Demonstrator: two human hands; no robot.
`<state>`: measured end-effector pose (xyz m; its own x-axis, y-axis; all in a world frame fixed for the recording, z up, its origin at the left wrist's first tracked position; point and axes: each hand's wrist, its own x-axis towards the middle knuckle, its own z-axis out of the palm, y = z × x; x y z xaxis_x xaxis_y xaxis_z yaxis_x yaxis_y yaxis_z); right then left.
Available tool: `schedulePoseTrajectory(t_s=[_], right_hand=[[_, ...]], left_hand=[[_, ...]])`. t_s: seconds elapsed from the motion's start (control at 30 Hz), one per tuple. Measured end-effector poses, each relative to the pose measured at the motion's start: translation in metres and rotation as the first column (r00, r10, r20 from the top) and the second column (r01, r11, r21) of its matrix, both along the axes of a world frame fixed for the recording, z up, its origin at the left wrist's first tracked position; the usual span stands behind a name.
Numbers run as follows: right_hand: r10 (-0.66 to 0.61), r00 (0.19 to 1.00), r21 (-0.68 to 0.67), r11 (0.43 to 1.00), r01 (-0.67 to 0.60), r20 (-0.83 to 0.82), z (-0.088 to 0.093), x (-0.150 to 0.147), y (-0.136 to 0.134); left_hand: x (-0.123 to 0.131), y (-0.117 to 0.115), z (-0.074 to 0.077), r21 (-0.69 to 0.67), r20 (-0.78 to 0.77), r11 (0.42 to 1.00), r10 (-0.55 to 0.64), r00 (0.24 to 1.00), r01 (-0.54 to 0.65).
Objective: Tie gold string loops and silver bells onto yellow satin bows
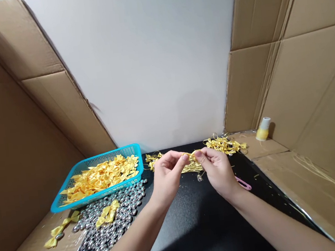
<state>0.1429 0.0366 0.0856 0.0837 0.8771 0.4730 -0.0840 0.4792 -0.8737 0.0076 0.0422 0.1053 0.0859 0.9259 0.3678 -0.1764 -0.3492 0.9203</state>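
Note:
My left hand (pixel 169 172) and my right hand (pixel 218 168) meet over the black work surface, thumbs against fingers. Between their tips they pinch a thin strip of yellow ribbon (pixel 192 154), largely covered by the fingers. Below my right hand a silver bead (pixel 199 177) shows at the end of a thin strand; whether it is joined to the ribbon I cannot tell. Behind the fingers lies a bundle of gold cords (pixel 191 166), partly hidden.
On the left, a blue basket (pixel 140 162) holds yellow bows, with loose silver beads (pixel 100 237) before it. Bows with strings (pixel 225 144) are heaped at the back right. A pink tool (pixel 243 183) lies by my right wrist; a white-and-yellow cone (pixel 263 129) stands near the cardboard wall (pixel 320 93).

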Motion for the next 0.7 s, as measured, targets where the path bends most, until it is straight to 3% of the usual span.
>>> schedulePoseTrajectory(t_s=[0.17,0.37,0.5,0.7], right_hand=[[-0.026,0.982,-0.005,1.0,0.026,-0.185,-0.005,-0.013,-0.007],[-0.054,0.939,-0.116,0.993,0.015,-0.34,-0.007,-0.023,-0.012],[-0.068,0.844,-0.228,0.971,-0.065,-0.531,-0.004,-0.038,-0.007],[-0.043,0.73,-0.256,0.949,-0.183,-0.682,-0.005,-0.051,0.009]], left_hand=[[0.012,-0.008,-0.011,-0.013,0.164,0.998,0.056,0.985,-0.055],[0.02,-0.012,-0.014,-0.188,0.325,0.982,0.07,0.943,-0.009],[0.023,-0.005,-0.012,-0.286,0.463,0.955,0.063,0.884,0.082],[0.028,0.012,-0.017,-0.323,0.55,0.939,0.086,0.831,0.117]])
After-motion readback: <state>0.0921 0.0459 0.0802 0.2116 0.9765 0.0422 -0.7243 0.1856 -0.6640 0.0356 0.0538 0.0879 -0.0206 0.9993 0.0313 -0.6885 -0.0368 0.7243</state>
